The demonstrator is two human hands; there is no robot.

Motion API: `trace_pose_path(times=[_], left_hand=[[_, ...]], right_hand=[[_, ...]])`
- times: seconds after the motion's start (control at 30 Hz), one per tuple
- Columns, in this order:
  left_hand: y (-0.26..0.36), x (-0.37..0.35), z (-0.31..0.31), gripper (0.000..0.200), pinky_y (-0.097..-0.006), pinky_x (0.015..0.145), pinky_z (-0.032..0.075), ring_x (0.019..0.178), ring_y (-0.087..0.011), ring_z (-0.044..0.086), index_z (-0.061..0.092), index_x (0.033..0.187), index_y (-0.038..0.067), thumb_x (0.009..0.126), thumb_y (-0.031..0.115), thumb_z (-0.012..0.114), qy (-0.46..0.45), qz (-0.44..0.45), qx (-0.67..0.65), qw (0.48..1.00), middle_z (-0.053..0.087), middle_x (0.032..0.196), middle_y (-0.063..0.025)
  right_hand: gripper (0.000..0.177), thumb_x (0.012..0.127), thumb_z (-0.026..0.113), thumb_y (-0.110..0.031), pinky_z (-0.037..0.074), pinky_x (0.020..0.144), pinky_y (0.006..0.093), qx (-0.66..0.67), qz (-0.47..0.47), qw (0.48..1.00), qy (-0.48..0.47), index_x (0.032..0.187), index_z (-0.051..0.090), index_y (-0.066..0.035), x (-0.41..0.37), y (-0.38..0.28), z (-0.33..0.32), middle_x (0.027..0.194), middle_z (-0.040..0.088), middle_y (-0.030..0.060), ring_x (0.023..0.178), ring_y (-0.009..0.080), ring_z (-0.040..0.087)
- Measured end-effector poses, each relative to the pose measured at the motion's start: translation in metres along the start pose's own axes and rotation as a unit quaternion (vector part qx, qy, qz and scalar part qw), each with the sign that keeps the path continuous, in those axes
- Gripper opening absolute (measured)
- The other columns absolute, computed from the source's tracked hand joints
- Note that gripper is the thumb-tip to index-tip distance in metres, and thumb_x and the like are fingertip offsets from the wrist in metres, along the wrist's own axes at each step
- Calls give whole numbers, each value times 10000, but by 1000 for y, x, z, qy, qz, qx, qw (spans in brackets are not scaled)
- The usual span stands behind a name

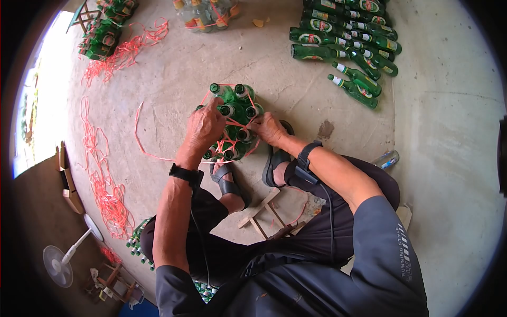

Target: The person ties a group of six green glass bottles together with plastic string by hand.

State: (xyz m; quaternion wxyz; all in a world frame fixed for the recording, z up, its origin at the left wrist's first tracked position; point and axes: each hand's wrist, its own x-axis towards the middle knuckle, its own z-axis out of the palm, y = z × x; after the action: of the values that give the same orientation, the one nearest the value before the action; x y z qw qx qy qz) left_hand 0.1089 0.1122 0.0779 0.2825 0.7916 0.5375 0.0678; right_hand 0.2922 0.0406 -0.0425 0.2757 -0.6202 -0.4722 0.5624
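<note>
A cluster of several upright green glass bottles (236, 113) stands on the concrete floor between my feet, laced with red plastic string (232, 138). My left hand (204, 127) rests on the cluster's left side, its index finger stretched up to a bottle top. My right hand (268, 129) presses on the right side of the cluster, fingers pinched on the red string. A loose end of the string (140, 137) trails left across the floor.
Several green bottles (343, 47) lie in rows at the upper right. Tied bundles (103, 37) and tangles of red string (105, 195) lie on the left. A small wooden stool (261, 211) is under me, a white fan (58, 264) at lower left, a clear bottle (386, 158) to the right.
</note>
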Motion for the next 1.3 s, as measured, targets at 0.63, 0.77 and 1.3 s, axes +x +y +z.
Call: trace_pose_path(times=[0.63,0.77,1.3], left_hand=[[-14,25,8,137,-393,692,494,757,-343,630,669,838,7,804,75,555,44,55,-25,997,639,814,-180],[-14,36,2,110,-377,659,501,702,-314,643,672,781,5,750,73,590,7,7,-34,999,647,741,-172],[-23,66,19,105,-286,419,516,458,-176,637,678,769,18,785,13,575,-125,-111,-36,985,652,617,-83]], right_hand=[[258,804,601,-255,478,620,446,-73,-14,996,47,773,656,-4,-11,-21,-2,707,585,261,734,441,598],[252,799,600,-245,478,619,442,-42,-42,997,54,762,656,-2,-8,-19,0,704,577,265,725,436,602],[264,820,560,-224,501,677,476,-270,-86,959,-27,716,654,-1,-7,-9,-17,715,608,247,716,426,614]])
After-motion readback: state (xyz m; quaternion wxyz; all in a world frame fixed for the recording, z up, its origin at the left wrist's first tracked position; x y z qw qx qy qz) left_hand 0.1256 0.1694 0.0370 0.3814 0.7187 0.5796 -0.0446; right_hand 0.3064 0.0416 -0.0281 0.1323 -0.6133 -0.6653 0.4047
